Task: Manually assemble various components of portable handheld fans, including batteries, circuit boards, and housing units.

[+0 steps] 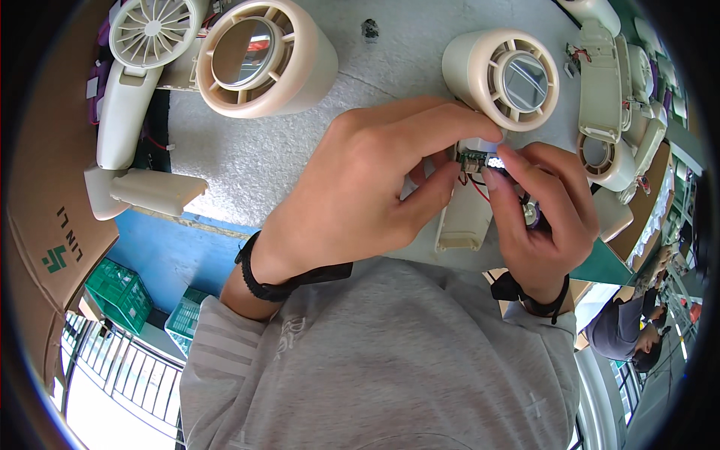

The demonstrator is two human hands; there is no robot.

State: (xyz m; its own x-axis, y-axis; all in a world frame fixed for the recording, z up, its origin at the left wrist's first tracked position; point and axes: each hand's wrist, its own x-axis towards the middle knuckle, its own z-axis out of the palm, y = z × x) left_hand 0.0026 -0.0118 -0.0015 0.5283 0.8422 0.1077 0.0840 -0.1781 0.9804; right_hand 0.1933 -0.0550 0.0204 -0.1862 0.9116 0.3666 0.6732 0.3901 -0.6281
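Observation:
A small green circuit board (472, 160) with metal ports sits between my two hands, over the open handle (463, 225) of a cream handheld fan (501, 79). My left hand (367, 176) is closed, its thumb at the board's left edge and its index finger reaching over the top by the fan's neck. On the board's right side, the thumb and index finger of my right hand (547, 206) pinch it beside a bright white-dotted part (495, 161). Red and black wires (480, 189) run below the board. A purple cylindrical part (532, 215) shows partly under my right fingers.
Another cream fan head (266, 60) lies at the upper left, near a fan with a slatted grille (152, 28). Loose cream shells (161, 191) lie at the table's left edge. More fan parts (604, 82) crowd the right side. Green crates (120, 295) and a cardboard box (52, 195) stand left.

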